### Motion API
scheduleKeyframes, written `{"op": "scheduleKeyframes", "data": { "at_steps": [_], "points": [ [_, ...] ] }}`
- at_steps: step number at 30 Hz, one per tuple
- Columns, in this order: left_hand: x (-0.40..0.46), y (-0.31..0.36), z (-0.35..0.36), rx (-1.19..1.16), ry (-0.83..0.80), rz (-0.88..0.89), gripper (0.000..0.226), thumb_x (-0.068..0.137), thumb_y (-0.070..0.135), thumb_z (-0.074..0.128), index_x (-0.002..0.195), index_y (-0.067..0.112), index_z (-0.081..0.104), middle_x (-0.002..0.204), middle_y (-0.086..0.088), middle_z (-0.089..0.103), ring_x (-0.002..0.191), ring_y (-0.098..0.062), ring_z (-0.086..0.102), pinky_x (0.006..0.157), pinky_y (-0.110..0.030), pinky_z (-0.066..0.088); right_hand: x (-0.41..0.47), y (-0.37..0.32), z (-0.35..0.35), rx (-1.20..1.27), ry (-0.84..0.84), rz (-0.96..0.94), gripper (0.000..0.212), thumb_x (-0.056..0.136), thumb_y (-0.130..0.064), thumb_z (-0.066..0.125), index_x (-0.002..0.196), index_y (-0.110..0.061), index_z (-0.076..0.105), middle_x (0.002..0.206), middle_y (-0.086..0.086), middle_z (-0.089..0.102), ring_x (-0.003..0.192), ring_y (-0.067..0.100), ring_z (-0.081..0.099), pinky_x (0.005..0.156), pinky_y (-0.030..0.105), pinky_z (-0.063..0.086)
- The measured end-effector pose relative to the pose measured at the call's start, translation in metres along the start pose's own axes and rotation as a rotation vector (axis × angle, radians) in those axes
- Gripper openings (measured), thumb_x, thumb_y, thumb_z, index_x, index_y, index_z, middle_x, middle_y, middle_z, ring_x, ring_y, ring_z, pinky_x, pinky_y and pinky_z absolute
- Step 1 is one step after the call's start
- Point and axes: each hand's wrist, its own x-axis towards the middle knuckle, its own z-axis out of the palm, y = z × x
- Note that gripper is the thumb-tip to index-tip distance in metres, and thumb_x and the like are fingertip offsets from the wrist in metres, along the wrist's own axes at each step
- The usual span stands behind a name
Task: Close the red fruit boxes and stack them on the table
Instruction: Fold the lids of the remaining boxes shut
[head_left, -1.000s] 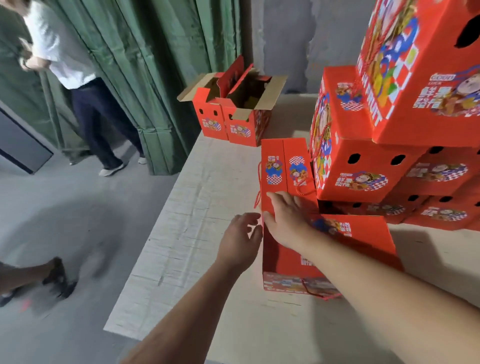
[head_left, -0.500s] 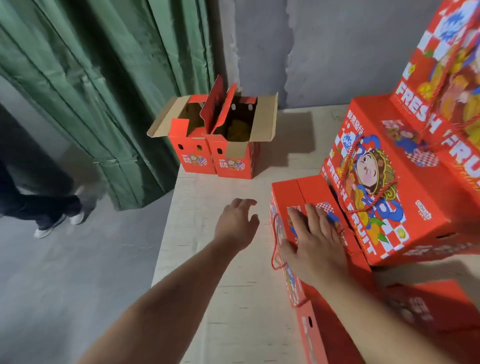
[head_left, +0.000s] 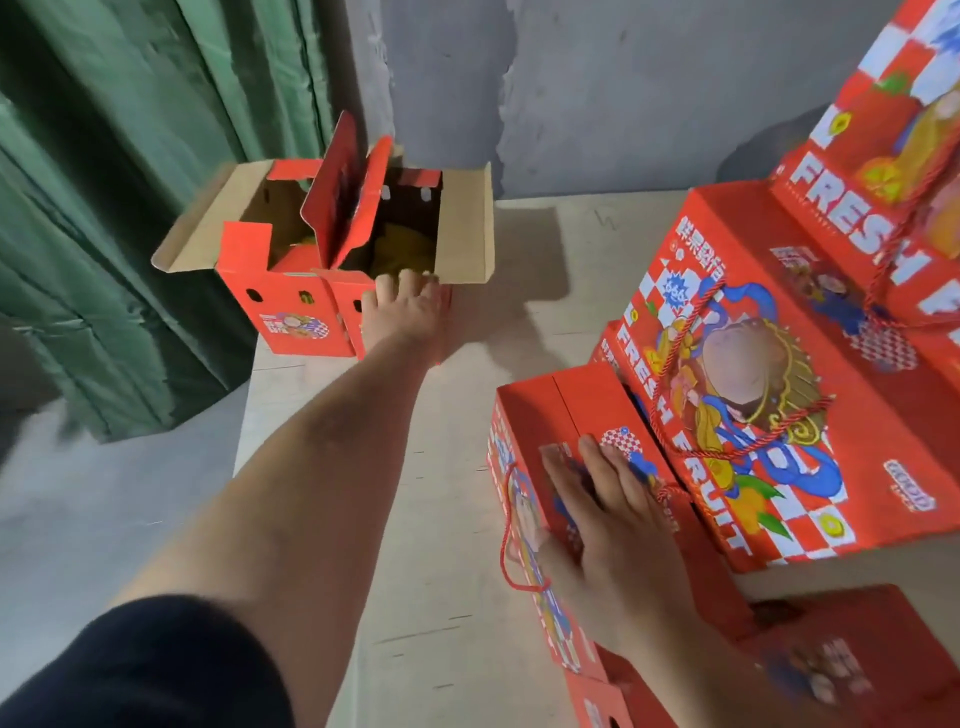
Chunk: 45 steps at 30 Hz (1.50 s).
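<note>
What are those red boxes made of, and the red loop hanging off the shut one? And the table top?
The open red box looks like cardboard: its flaps are raw brown inside, printed red outside. The red loop on the closed box seems to be twisted cord, going by the spiral strands. The table looks like bare pale plywood or board, with faint grain and scuffs; which one is uncertain.

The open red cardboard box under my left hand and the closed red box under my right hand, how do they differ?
The open red cardboard box has its flaps raised; the closed red box is shut flat. The open one stands far across the table; the closed one sits near the stack. Both share printed artwork.
</note>
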Motion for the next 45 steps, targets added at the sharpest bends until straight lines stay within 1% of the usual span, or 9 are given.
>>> {"op": "scheduleKeyframes", "data": {
  "at_steps": [7,16,26,29,32,36,40,42,45],
  "points": [
    [-0.016,-0.01,-0.004,0.016,-0.014,0.093,0.03,0.097,0.017,0.05,0.127,0.019,0.052,0.12,-0.004,0.071,0.117,-0.028,0.062,0.1,-0.038,0.033,0.0,-0.001,0.0,-0.018,-0.002,0.023,0.075,0.092,-0.067,0.038,0.161,-0.051,0.013,0.171,-0.017,0.001,0.157,0.005,-0.006,0.126,0.036,0.015],
    [-0.119,0.006,-0.012,0.085,-0.012,0.227,0.019,0.096,0.016,0.057,0.114,0.023,0.061,0.098,0.003,0.074,0.098,-0.022,0.067,0.095,-0.036,0.034,0.0,-0.009,-0.003,-0.031,0.002,0.077,0.077,0.087,-0.064,0.036,0.16,-0.053,0.015,0.171,-0.014,0.013,0.158,0.009,0.004,0.123,0.041,0.022],
    [-0.279,-0.002,-0.014,-0.106,-0.084,0.036,0.028,0.097,0.017,0.059,0.123,0.026,0.058,0.119,0.004,0.067,0.116,-0.023,0.058,0.102,-0.038,0.034,-0.016,-0.044,-0.01,-0.089,-0.301,0.088,0.085,0.097,-0.045,0.053,0.164,-0.022,0.005,0.173,0.004,-0.012,0.159,0.028,-0.011,0.128,0.047,0.003],
    [-0.343,0.003,-0.002,-0.219,-0.075,-0.111,0.032,0.095,0.013,0.06,0.12,0.032,0.058,0.123,0.009,0.062,0.121,-0.021,0.052,0.101,-0.045,0.036,-0.065,-0.07,-0.006,0.042,-0.257,0.057,0.077,0.093,-0.049,0.056,0.155,-0.012,0.029,0.172,0.008,0.006,0.159,0.026,-0.005,0.127,0.042,0.004],
    [-0.4,0.013,0.011,-0.285,-0.041,-0.172,0.027,0.097,0.018,0.055,0.117,0.035,0.057,0.124,0.014,0.058,0.124,-0.019,0.045,0.102,-0.048,0.034,-0.117,-0.089,-0.016,0.215,-0.12,-0.025,0.053,0.088,-0.059,0.054,0.13,-0.026,0.048,0.151,0.0,0.048,0.15,0.026,0.025,0.119,0.043,0.023],
    [-0.475,0.048,0.01,-0.321,0.099,-0.157,0.022,0.08,0.022,0.073,0.1,0.031,0.067,0.098,0.01,0.066,0.102,-0.021,0.062,0.089,-0.046,0.042,-0.17,-0.099,-0.037,0.589,-0.131,-0.046,0.083,0.08,-0.074,0.051,0.153,-0.04,0.028,0.162,-0.008,0.034,0.153,0.016,0.026,0.123,0.039,0.027],
    [-0.55,0.108,0.005,-0.311,0.144,-0.149,0.032,0.069,0.023,0.085,0.097,0.025,0.071,0.081,0.009,0.064,0.078,-0.023,0.063,0.071,-0.043,0.043,-0.223,-0.059,-0.045,0.613,-0.262,0.085,0.066,0.087,-0.041,0.066,0.146,-0.03,0.038,0.148,-0.002,0.049,0.14,0.023,0.046,0.114,0.028,0.035],
    [-0.581,0.143,0.001,-0.299,0.13,-0.149,0.039,0.069,0.029,0.083,0.105,0.028,0.071,0.087,0.009,0.066,0.081,-0.022,0.065,0.067,-0.043,0.042,-0.247,-0.032,-0.047,0.631,-0.411,0.162,0.047,0.093,-0.037,0.063,0.138,-0.028,0.051,0.132,0.001,0.064,0.125,0.03,0.06,0.103,0.033,0.047],
    [-0.619,0.186,-0.003,-0.347,0.098,-0.137,0.061,0.08,0.04,0.072,0.139,0.025,0.061,0.122,0.005,0.068,0.11,-0.024,0.066,0.078,-0.047,0.048,-0.272,0.005,-0.05,0.543,-0.343,0.182,0.028,0.101,-0.04,0.057,0.119,-0.019,0.065,0.118,0.009,0.071,0.113,0.038,0.065,0.088,0.033,0.049]
  ]
}}
